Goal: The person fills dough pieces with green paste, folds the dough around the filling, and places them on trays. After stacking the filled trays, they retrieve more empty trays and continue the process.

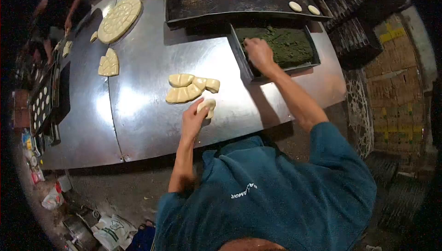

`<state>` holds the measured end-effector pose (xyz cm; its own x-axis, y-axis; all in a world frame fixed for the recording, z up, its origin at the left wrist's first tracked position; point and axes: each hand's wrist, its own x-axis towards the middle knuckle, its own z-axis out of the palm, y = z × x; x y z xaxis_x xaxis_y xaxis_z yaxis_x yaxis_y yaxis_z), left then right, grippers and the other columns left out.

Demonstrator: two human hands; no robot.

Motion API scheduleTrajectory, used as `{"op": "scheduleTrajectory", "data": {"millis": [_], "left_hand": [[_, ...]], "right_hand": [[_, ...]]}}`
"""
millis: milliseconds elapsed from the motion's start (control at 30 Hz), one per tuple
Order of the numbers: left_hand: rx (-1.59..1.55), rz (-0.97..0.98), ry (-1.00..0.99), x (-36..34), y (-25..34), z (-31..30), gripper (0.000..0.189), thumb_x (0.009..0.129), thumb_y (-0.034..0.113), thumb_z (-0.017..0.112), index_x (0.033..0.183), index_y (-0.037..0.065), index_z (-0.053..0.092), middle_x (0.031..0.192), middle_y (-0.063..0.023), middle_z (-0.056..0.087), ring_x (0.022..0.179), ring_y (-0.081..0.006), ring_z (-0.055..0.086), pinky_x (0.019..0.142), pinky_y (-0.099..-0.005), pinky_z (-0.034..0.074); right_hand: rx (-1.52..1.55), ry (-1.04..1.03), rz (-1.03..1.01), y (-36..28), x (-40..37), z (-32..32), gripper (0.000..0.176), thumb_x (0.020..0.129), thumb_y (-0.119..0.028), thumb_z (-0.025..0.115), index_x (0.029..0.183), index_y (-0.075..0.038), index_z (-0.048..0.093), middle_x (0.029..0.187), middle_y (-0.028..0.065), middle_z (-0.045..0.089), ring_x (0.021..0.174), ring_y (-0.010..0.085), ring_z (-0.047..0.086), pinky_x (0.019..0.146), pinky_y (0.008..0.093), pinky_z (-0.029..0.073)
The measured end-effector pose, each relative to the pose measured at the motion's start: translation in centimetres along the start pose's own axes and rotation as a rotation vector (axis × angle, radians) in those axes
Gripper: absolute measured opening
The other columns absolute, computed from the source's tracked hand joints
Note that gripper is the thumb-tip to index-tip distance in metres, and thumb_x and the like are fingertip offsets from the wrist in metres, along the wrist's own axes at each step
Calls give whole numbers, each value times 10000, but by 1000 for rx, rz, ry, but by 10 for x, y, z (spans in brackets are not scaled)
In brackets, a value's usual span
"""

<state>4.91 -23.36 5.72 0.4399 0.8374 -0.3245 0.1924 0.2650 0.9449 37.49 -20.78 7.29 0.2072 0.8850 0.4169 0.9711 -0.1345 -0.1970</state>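
My left hand (191,121) is closed around a flattened piece of pale dough (209,107), just above the near part of the metal table. Right beyond it lie several cut dough pieces (186,88), pressed against one another. My right hand (260,54) reaches into a dark rectangular tray (247,62) of crumbly green filling (290,46). Its fingers are curled at the left side of the filling, and whatever they grip is hidden.
A large dark baking tray (221,2) with several dough rounds stands at the back of the steel table (142,71). A scored dough disc (119,20) and a dough wedge (108,63) lie left. Another person (69,2) stands at far left near a filled tray (42,101).
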Motion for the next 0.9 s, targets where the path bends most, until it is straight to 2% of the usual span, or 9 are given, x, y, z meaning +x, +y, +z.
{"op": "scheduleTrajectory", "data": {"millis": [100, 167, 367, 433, 567, 633, 733, 867, 900], "left_hand": [[92, -10, 82, -19, -7, -19, 296, 857, 161, 618, 1066, -48, 628, 944, -79, 653, 814, -122, 597, 727, -257, 483], [-217, -79, 248, -30, -22, -21, 289, 858, 136, 622, 1079, -50, 620, 968, -85, 652, 838, -134, 600, 742, -268, 485], [-502, -121, 328, -2, 4, 14, 246, 883, 87, 590, 1058, -84, 603, 952, -87, 644, 833, -133, 604, 729, -258, 485], [-528, -45, 188, 22, 17, 28, 255, 899, 134, 583, 1039, -77, 612, 932, -76, 639, 814, -123, 598, 697, -244, 475], [-386, -55, 42, 84, 37, 79, 264, 923, 181, 557, 1018, -56, 626, 909, -56, 635, 760, -108, 583, 639, -243, 464], [-529, 42, 19, 109, 52, 126, 287, 938, 211, 538, 1037, -44, 625, 888, -47, 627, 721, -95, 566, 603, -238, 447], [-599, 10, -80, 123, 78, 178, 317, 960, 259, 501, 1059, -15, 625, 836, -29, 605, 650, -69, 525, 535, -192, 396], [-549, -10, -129, 135, 68, 205, 299, 951, 261, 521, 1065, 0, 613, 806, -3, 588, 645, -57, 523, 509, -187, 399], [-566, -39, -125, 137, 69, 209, 291, 948, 245, 527, 1080, -6, 596, 857, -31, 603, 704, -88, 564, 540, -213, 446]], "right_hand": [[-113, 77, -80, 45, 14, 56, 107, 808, -104, 535, 858, -45, 609, 791, 163, 600, 837, 320, 583, 704, 435, 495], [-146, 16, -114, 52, 22, 72, 126, 814, -111, 535, 875, -36, 614, 780, 167, 604, 832, 331, 587, 710, 440, 494], [-106, -463, -22, 48, 15, 61, 173, 780, -72, 511, 694, 26, 625, 787, 219, 634, 769, 379, 626, 688, 452, 518], [-133, -545, -83, 45, 23, 23, 181, 784, -112, 566, 788, 37, 669, 792, 219, 654, 718, 373, 643, 662, 430, 528], [574, -605, 418, 42, 21, -43, 285, 760, -189, 704, 1002, -38, 694, 871, 147, 689, 721, 266, 661, 658, 350, 522], [1119, -396, 537, 29, 5, -64, 250, 765, -160, 704, 986, -44, 696, 869, 104, 692, 751, 134, 642, 680, 297, 507], [556, 75, -5, 18, -16, -53, 281, 741, -79, 685, 1021, -55, 676, 907, 122, 670, 815, 261, 642, 726, 337, 502], [492, -55, 172, 39, -27, -65, 254, 754, -123, 676, 1003, -74, 690, 937, 119, 666, 905, 291, 597, 829, 370, 456], [530, 112, 215, 43, -32, -62, 243, 764, -137, 668, 1000, -81, 691, 929, 103, 669, 902, 289, 593, 820, 381, 449]]}}
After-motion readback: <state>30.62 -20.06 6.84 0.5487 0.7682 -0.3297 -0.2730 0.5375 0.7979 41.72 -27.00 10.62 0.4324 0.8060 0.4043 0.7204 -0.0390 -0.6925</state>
